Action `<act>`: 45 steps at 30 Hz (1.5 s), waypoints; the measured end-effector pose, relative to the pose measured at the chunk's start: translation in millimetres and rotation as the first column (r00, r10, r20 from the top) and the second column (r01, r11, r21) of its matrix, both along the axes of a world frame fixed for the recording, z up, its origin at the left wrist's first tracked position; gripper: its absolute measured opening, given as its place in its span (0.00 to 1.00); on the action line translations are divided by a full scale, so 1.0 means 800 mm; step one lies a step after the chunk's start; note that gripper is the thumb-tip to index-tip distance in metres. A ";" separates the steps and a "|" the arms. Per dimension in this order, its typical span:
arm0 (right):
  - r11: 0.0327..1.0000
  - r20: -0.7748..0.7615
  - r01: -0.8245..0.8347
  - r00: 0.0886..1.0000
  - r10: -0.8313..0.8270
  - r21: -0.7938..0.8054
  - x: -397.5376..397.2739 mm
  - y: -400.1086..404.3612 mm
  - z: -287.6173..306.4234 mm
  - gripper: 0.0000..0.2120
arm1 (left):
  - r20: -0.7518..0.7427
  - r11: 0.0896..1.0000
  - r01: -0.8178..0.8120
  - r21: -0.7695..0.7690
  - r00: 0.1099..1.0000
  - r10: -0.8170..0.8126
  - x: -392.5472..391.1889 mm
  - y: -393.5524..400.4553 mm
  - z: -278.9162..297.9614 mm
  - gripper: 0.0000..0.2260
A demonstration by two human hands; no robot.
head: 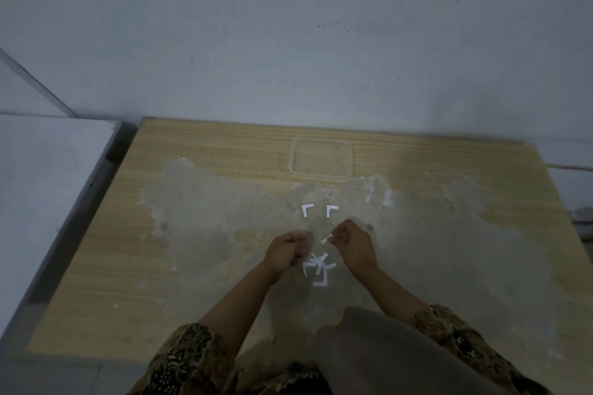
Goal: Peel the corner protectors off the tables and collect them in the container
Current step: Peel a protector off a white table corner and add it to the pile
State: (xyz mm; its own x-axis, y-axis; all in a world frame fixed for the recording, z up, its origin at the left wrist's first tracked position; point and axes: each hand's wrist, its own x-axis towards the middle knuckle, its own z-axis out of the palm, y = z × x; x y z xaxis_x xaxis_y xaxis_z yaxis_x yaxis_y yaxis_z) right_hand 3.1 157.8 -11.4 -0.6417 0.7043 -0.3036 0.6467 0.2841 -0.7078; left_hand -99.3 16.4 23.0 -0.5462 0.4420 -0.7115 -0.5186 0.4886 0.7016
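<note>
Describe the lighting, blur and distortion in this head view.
Head view: dim, flat, bluish light with no glare; wide-angle bending at the table edges; soft focus overall, so the clear container nearly vanishes into the wood; the white corner protectors stand out; left hand and right hand are slightly blurred.

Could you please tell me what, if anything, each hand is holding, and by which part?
The right hand pinches a white corner protector by one end. The left hand is curled; whether it holds anything cannot be told.
</note>
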 end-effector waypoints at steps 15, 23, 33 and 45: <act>0.621 -0.148 0.084 0.938 -0.313 -0.779 -0.010 -0.055 0.077 0.11 | -0.163 0.945 -0.085 0.316 0.976 0.143 0.009 -0.034 0.031 0.11; 0.705 -0.208 -0.061 0.970 -0.125 -0.706 -0.002 -0.075 0.106 0.02 | -0.119 0.892 -0.189 0.411 0.959 0.258 0.012 -0.059 0.049 0.10; 0.942 -0.524 -0.303 0.831 0.188 -0.144 -0.016 -0.084 0.149 0.09 | 0.188 0.796 -0.295 0.528 0.955 0.230 0.006 -0.074 0.082 0.08; 0.916 -0.492 -0.344 0.774 0.400 0.204 -0.021 -0.083 0.154 0.13 | 0.245 0.795 -0.296 0.529 0.950 0.191 -0.007 -0.073 0.079 0.07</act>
